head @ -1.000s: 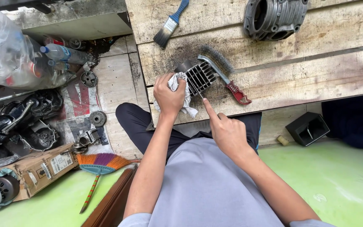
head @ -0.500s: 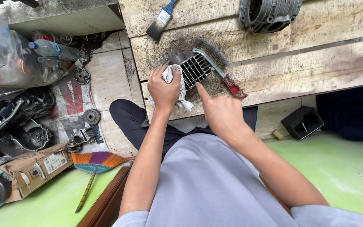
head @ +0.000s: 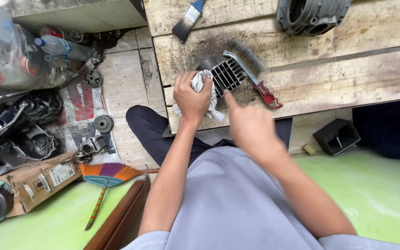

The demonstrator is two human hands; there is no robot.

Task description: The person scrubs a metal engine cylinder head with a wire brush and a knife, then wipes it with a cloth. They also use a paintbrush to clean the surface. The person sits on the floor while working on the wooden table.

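Observation:
A dark finned engine cylinder (head: 225,74) lies on the sooty wooden plank bench (head: 329,65). My left hand (head: 191,97) is closed on a white rag (head: 208,95) and presses it against the cylinder's near left side. My right hand (head: 251,127) is blurred, its forefinger stretched out with the tip at the near edge of the fins; I cannot tell whether it pinches anything thin. A wire brush (head: 253,69) with a red handle leans on the cylinder's right side.
A blue-handled paintbrush (head: 188,19) and a grey cylinder casting (head: 312,15) lie further back on the bench. To the left on the floor are engine parts (head: 21,125), a plastic bag of bottles (head: 10,51), a cardboard box (head: 38,181) and a small colourful broom (head: 105,180). A black box (head: 336,136) sits at right.
My right forefinger has moved from the plank near the cylinder up to its fins. My left hand has kept the rag on the cylinder. The view has shifted a little.

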